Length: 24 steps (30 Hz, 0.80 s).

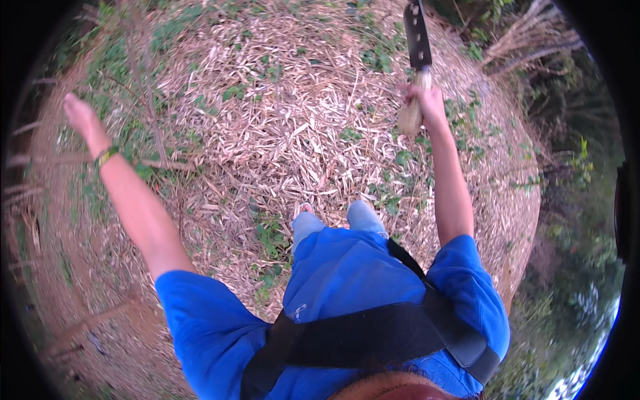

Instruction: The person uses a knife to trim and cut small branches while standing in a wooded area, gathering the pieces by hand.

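Note:
My right hand (428, 107) is wrapped round the pale wooden handle (410, 120) of a machete, held out ahead and to the right. Its dark, broad blade (418, 37) points away from me, shows several small holes, and runs up to the top edge of the picture. Off to the far left, my left hand (81, 115) is stretched out with its fingers extended and nothing visible in it. A green-yellow band (105, 155) circles that wrist. Thin bare stems (155, 113) stand close to the left hand; whether it touches any, I cannot tell.
Dry leaf litter (300, 127) covers the ground, with small green plants (269, 233) scattered through it. A bundle of dry branches (537, 37) lies at the far right. Dense shrubs (580, 220) line the right side. Bare branches (40, 160) cross the left edge.

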### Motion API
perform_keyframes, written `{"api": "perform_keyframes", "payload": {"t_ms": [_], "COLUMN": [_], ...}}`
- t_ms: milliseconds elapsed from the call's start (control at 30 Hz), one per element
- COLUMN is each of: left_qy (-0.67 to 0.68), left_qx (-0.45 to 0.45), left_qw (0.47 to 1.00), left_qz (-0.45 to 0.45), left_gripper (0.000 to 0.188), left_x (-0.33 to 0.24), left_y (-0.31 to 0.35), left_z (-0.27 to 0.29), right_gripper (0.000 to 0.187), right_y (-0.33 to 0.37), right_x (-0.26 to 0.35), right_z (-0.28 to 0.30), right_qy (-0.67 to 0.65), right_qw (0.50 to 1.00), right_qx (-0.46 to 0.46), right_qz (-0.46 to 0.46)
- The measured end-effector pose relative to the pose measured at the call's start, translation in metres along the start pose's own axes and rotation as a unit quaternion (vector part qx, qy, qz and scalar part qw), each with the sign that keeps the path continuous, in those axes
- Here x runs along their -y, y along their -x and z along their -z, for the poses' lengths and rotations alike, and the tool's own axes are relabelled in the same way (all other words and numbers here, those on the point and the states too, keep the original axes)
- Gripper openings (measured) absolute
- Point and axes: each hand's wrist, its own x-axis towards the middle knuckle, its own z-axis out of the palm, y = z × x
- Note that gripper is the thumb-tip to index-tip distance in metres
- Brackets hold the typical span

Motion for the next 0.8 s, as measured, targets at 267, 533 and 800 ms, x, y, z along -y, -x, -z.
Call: {"api": "perform_keyframes", "payload": {"t_ms": [267, 533, 800], "left_qy": [-0.061, -0.214, -0.184], "left_qx": [0.405, 0.809, 0.742], "left_qw": [0.910, 0.497, 0.595], "left_qz": [-0.061, 0.230, 0.249], "left_gripper": [0.053, 0.063, 0.045], "left_x": [0.104, 0.242, 0.228], "left_y": [0.225, 0.488, 0.558], "left_z": [-0.087, -0.072, -0.187], "right_gripper": [0.013, 0.017, 0.023], "right_y": [0.246, 0.372, 0.197], "right_x": [-0.295, -0.346, -0.410], "right_z": [0.137, 0.146, 0.214], "right_qy": [0.159, 0.182, 0.171], "right_qw": [0.831, 0.702, 0.756], "right_qx": [-0.242, -0.057, -0.058], "right_qz": [-0.475, -0.686, -0.629]}}
